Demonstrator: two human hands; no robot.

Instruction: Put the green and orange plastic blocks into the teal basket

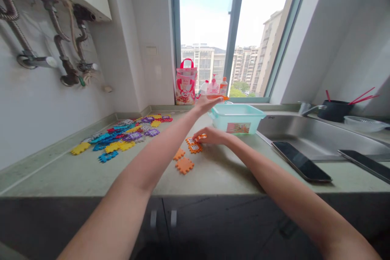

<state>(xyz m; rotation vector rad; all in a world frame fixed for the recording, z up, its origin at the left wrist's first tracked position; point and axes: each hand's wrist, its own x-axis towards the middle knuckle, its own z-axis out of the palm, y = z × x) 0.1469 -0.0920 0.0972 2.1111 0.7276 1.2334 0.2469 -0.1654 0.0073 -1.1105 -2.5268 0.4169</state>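
Observation:
My left hand point(206, 103) is stretched out above the counter, holding an orange toy tile point(223, 98) by its edge over the rim of a pale teal plastic tub point(236, 118). My right hand point(210, 135) rests low on the counter with its fingers closed on an orange tile in a small group of orange tiles point(193, 146). Two more orange tiles point(184, 165) lie loose just in front of them. A heap of mixed tiles point(128, 134) in yellow, blue, purple and red spreads over the counter's left side.
A steel sink point(317, 136) with a tap lies right of the tub. Two dark phones point(300, 161) sit near the sink's front edge. A red-handled bag point(186, 82) and bottles stand on the window sill. Pipes run down the left wall. A black pot with chopsticks stands far right.

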